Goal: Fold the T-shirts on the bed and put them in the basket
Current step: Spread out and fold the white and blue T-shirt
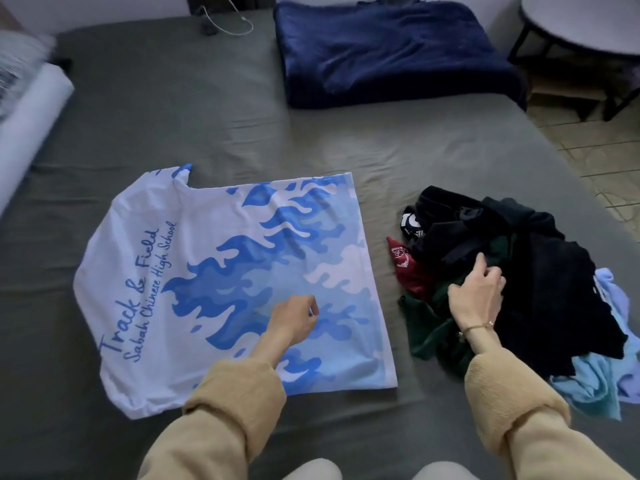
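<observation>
A white T-shirt with blue flame print and the words "Track & Field" lies spread flat on the grey bed, collar to the left. My left hand hovers over its lower middle with fingers curled, holding nothing that shows. To the right is a heap of crumpled T-shirts: black, dark green, dark red and light blue. My right hand rests on that heap, its fingers curled into the dark green and black cloth. No basket is in view.
A folded navy blanket lies at the far side of the bed. A white pillow sits at the left edge. A cable lies near the headboard. A round table stands on the tiled floor at right.
</observation>
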Motion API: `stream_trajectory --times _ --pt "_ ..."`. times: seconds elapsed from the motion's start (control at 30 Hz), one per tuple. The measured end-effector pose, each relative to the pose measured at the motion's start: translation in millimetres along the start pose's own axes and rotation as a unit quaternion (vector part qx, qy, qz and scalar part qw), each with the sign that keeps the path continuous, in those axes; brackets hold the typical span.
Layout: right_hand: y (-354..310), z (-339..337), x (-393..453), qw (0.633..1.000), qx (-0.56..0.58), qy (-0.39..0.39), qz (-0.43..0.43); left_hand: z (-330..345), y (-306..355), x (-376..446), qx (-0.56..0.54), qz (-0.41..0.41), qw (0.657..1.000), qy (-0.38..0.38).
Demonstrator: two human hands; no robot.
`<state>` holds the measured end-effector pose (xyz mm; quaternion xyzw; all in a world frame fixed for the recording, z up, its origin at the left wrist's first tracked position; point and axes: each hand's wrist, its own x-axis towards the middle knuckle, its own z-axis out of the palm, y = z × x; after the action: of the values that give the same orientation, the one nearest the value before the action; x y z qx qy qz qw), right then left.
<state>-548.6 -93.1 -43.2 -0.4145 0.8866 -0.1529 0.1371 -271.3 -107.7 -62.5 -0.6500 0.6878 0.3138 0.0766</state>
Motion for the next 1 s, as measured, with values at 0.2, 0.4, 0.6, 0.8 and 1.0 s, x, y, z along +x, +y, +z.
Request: stream_trajectory --times 0.2,0.4,0.6,0.8,1.0 --pt "-62.2 38.9 -28.0 0.985 0.094 -0.110 -0.094 -18.7 -53.4 -17.7 -0.006 -0.041 0.998 0.047" --pt "-120.3 93.2 -77.9 0.963 0.095 -0.202 -0.153 -35.7 -126.7 -40.1 -0.049 -0.140 0.978 0.145" --pt "-195.2 147.7 -147.6 0.936 0.072 -0.281 -0.199 -45.5 -221.9 -68.5 -0.078 -0.226 0.942 0.237" --pt "-270.2 196.5 -226.0 0.899 0.059 -0.356 -0.248 -61.8 -300.4 -71.2 -0.433 -0.349 0.799 0.228" --pt "-325.0 218.1 -292.4 0.848 0.028 -0.442 -0.291 -75.6 -336.0 -61.8 -0.713 -0.270 0.644 0.068"
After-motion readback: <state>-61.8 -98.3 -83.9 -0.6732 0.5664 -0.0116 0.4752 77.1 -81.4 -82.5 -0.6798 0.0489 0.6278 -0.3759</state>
